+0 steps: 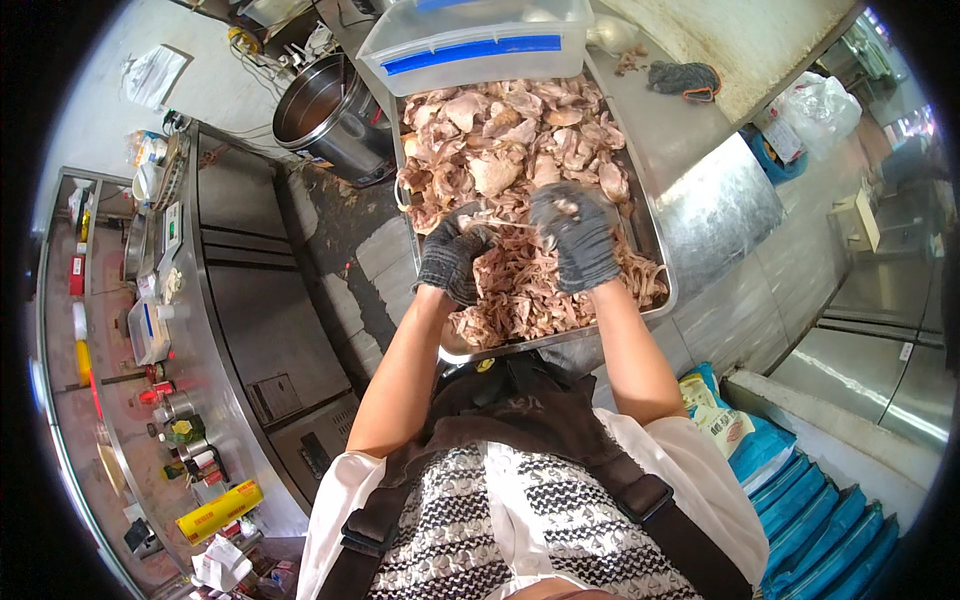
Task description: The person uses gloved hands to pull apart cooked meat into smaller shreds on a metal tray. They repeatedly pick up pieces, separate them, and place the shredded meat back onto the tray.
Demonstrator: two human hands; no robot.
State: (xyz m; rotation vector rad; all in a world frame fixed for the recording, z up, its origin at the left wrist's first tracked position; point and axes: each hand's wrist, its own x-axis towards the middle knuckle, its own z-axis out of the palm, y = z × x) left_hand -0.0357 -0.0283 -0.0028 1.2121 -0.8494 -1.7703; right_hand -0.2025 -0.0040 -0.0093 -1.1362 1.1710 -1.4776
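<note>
A long metal tray (660, 262) lies before me, heaped with cooked meat. Larger pieces (495, 169), some with skin, fill its far part, and shredded meat (525, 292) lies in the near part. In a dark knitted glove, my left hand (454, 251) grips one end of a thin strip of meat or bone (504, 222) above the heap. The other end reaches my right hand (574, 236), gloved alike, somewhat blurred and curled around a piece of meat. A clear plastic bin (480, 71) with blue strips stands over the tray's far end.
Right of the tray, a dark glove (684, 79) lies on the metal surface near meat scraps (631, 60). A deep steel pot (330, 120) stands at the far left. Further left runs a steel counter (217, 360) with bottles and a scale (172, 225). Blue bags (817, 517) are stacked at lower right.
</note>
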